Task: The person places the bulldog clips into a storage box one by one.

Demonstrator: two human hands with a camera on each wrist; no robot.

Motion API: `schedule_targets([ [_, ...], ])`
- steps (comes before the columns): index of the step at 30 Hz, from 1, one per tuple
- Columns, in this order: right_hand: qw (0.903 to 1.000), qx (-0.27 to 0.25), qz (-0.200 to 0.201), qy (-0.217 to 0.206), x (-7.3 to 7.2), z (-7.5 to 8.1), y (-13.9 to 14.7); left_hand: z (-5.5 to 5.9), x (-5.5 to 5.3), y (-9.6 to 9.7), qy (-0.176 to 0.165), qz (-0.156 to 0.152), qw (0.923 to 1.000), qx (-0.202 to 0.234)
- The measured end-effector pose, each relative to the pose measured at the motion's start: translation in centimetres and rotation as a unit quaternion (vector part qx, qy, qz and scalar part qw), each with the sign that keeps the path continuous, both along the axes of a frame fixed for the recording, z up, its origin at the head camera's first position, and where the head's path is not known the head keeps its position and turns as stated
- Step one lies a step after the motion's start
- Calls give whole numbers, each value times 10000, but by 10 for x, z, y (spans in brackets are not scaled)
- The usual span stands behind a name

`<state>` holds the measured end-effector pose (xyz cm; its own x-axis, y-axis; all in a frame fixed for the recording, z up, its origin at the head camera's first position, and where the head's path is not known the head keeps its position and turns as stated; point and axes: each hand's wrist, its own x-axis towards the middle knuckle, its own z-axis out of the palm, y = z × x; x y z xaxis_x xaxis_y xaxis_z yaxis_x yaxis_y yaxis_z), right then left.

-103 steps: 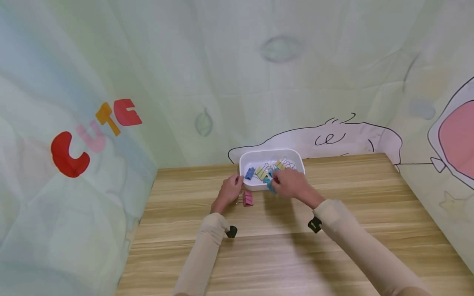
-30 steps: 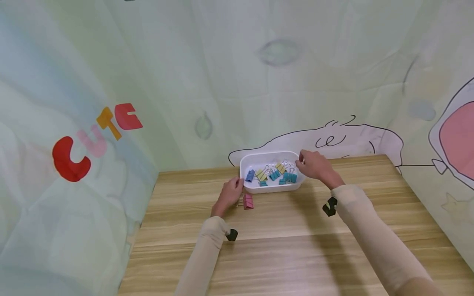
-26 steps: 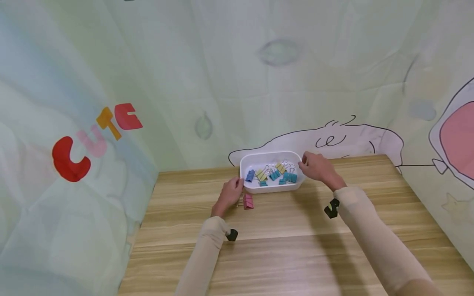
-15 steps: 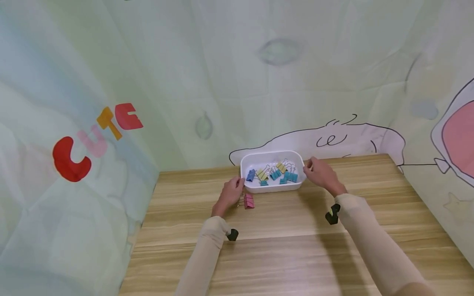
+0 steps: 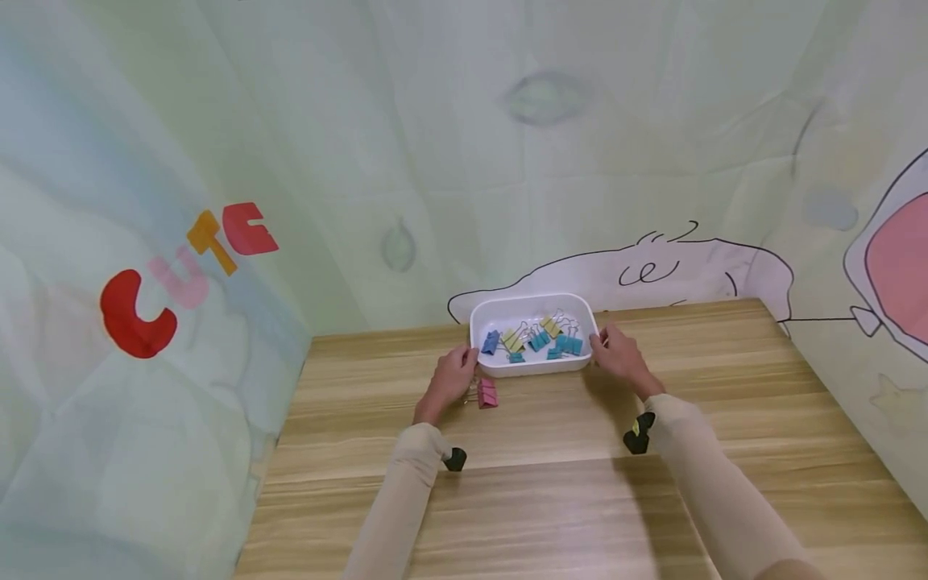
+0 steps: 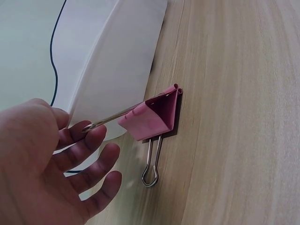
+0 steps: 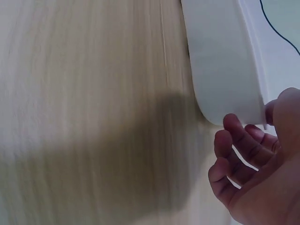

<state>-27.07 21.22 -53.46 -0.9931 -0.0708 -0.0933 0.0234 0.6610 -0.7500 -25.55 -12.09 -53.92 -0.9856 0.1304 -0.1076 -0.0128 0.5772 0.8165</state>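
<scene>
A white plastic tray (image 5: 532, 370) stands at the back of the table, holding several binder clips: a blue clip (image 5: 490, 342), two yellow ones, and teal clips (image 5: 569, 345). At its left front corner, my left hand (image 5: 448, 380) pinches the rim between thumb and index finger. My right hand (image 5: 618, 354) grips the rim at the right end; in the right wrist view the thumb lies over the tray's edge (image 7: 225, 61) and the other fingers curl below. Just in front of the tray, a pink binder clip (image 6: 147, 122) rests on the table by my left fingers, seemingly not held.
The wood-grain table (image 5: 551, 515) extends toward me and to both sides. Directly behind the tray hangs a printed curtain (image 5: 406, 161), with more curtain along the left and right. A dark wrist device (image 5: 454, 459) sits at each cuff.
My right hand held a teal clip over the tray, then released it inside. It moved to the tray's right end and down along the rim. My left hand stayed in place.
</scene>
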Motion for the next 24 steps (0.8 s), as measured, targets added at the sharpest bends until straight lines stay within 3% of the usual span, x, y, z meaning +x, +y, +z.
schedule_targets([
  [7, 9985, -443, -308, -12, 2, -11, -3, 0, 0, 0, -23, 30, 10000, -34],
  [16, 9969, -647, -320, -297, 2, -13, -4, 3, 4, -4, -12, 167, 9999, -41],
  [24, 9965, -721, -334, -254, 3, -15, -3, 6, 14, -18, 147, 161, 9981, -581],
])
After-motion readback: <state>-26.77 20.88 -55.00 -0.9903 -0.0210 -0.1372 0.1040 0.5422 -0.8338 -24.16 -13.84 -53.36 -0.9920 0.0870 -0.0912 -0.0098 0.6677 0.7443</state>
